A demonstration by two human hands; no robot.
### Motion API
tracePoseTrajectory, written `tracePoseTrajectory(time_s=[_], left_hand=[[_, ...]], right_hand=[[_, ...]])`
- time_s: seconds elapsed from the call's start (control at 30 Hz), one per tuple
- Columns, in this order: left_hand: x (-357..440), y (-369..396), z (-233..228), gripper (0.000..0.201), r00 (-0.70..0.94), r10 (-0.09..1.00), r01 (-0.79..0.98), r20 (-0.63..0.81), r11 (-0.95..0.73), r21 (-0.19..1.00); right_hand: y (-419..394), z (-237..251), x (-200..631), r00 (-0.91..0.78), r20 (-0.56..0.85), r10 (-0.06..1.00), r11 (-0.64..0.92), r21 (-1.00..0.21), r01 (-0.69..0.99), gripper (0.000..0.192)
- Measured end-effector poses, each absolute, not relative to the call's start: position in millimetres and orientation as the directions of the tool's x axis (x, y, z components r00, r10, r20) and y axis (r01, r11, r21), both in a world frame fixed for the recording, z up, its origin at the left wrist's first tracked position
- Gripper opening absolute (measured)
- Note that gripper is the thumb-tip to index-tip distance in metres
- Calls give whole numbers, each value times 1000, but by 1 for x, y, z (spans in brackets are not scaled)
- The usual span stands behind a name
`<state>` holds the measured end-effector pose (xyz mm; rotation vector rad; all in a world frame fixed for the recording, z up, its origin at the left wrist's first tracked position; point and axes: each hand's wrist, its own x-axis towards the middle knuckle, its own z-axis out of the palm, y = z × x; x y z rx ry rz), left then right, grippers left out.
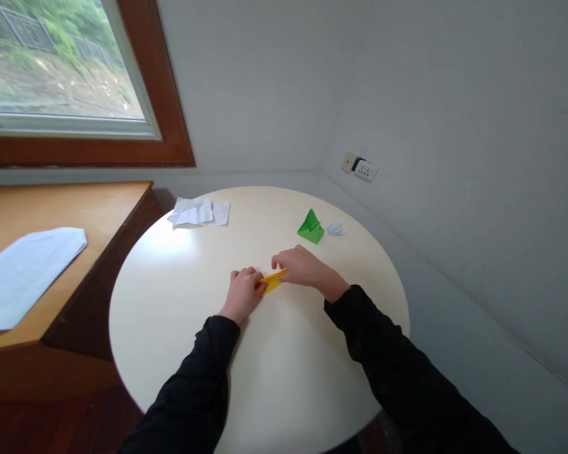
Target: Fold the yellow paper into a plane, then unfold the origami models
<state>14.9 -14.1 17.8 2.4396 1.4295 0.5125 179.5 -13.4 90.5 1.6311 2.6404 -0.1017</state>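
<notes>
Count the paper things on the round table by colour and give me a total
Yellow folded paper, between the left hand and right hand: 1
Green folded paper: 1
White papers and small white piece: 2
Total: 4

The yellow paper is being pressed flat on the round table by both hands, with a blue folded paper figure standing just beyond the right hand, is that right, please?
Not quite: the folded paper figure is green, not blue, as the head view shows. The rest holds: the left hand and right hand press the yellow paper on the round table, and the figure stands just beyond the right hand.
</notes>
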Motion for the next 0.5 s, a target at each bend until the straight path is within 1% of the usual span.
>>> tracePoseTrajectory(time_s=[0.07, 0.13, 0.23, 0.3, 0.4, 0.5], left_hand=[[14, -13, 17, 18, 450, 880, 786, 154, -472, 400], [14, -12, 16, 16, 449, 882, 788, 145, -467, 401], [14, -11, 15, 16, 445, 883, 789, 149, -465, 402], [14, -11, 14, 16, 442, 884, 791, 154, -465, 399], [14, -11, 14, 15, 441, 884, 793, 153, -464, 394], [14, -12, 15, 15, 439, 885, 797, 151, -462, 390]], right_hand=[[-15, 95, 195, -435, 7, 900, 434, -79, 897, 21], [-21, 100, 209, -405, 87, 910, 413, -118, 903, 24], [-32, 103, 219, -348, 218, 912, 386, -168, 907, 15], [-40, 101, 219, -339, 281, 898, 397, -186, 899, 8], [-50, 95, 212, -379, 301, 875, 440, -168, 882, 10], [-56, 89, 205, -433, 255, 865, 470, -108, 876, 10]])
